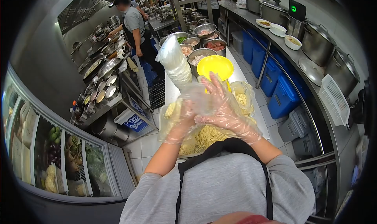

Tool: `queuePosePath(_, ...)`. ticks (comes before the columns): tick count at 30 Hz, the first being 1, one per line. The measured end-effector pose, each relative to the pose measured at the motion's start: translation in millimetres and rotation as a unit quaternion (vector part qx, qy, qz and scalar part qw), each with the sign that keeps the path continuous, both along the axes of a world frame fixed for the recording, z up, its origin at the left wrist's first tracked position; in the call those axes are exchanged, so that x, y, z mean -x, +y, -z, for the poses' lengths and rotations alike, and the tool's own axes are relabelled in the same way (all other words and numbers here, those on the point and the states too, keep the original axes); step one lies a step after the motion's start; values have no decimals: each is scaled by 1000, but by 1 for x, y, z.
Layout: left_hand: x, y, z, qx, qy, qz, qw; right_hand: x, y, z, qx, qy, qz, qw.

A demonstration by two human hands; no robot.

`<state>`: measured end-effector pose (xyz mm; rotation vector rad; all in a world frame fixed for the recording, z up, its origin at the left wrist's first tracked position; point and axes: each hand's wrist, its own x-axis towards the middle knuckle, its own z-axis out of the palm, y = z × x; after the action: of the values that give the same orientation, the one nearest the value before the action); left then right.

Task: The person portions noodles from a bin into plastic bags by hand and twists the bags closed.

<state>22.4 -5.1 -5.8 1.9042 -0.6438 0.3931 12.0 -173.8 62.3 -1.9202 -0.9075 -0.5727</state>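
Both hands wear clear plastic gloves and meet above a container of yellow noodles (210, 138). My left hand (187, 116) is partly covered by a translucent bag or sheet (196, 93), which blurs its fingers. My right hand (222, 110) is beside it, palm inward, with fingers spread upward and its thumb toward the left hand; the plastic lies against its fingers. Just beyond the hands stands a yellow bowl (215, 67). A tall stack in clear plastic (174, 63) rises at the left. Bagged noodles (242, 99) lie at the right.
Metal bowls of meat (215, 46) stand farther back. A person in an apron (135, 31) works at the stove on the left. Large pots (319, 43) line the right counter, above blue bins (283, 99). A glass-topped fridge (59, 157) is at the lower left.
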Motion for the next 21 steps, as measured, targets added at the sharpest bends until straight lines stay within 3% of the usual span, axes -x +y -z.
queuePosePath(1, 1, 2, 4, -289, -223, -132, 921, -2, -2, -7, 0, 3, -1, 1000)
queuePosePath(2, 3, 3, 4, -398, -403, -221, 794, -7, -6, -15, 59, -58, -34, 996)
queuePosePath(3, 4, -7, 6, -268, -255, -143, 918, -11, -9, -18, 118, -119, -67, 984)
queuePosePath(4, 3, -13, 6, -122, -95, -58, 986, -10, -10, -17, 117, -119, -68, 984)
queuePosePath(5, 6, -14, 8, -143, -173, -92, 970, -9, -11, -15, -32, 73, -152, 985)
queuePosePath(6, 12, -14, -10, -143, -173, -94, 970, -7, -13, -14, -179, 261, -226, 921)
queuePosePath(7, 21, -10, -30, -172, -91, -46, 980, -7, -17, -8, -177, 260, -228, 921)
queuePosePath(8, 28, -8, -47, -199, -7, 0, 980, -9, -21, 2, -260, 323, -216, 884)
queuePosePath(9, 33, -9, -49, -224, -83, -29, 971, -14, -26, 10, -340, 383, -201, 835)
queuePosePath(13, 31, -6, -41, -225, -158, -27, 961, -29, -48, 24, -266, 343, -255, 864)
queuePosePath(16, 25, -1, -33, -237, -207, -27, 949, -25, -53, 6, -330, 308, -158, 878)
queuePosePath(17, 27, -3, -38, -269, -171, -27, 948, -11, -54, -20, -129, 86, -34, 987)
queuePosePath(18, 28, -5, -41, -300, -135, -26, 944, -1, -51, -34, 88, -147, 95, 981)
queuePosePath(20, 27, -6, -38, -316, -150, -23, 937, 2, -42, -24, 151, -193, 120, 962)
queuePosePath(21, 28, -6, -37, -333, -165, -20, 928, -5, -46, -15, 301, -42, 46, 952)
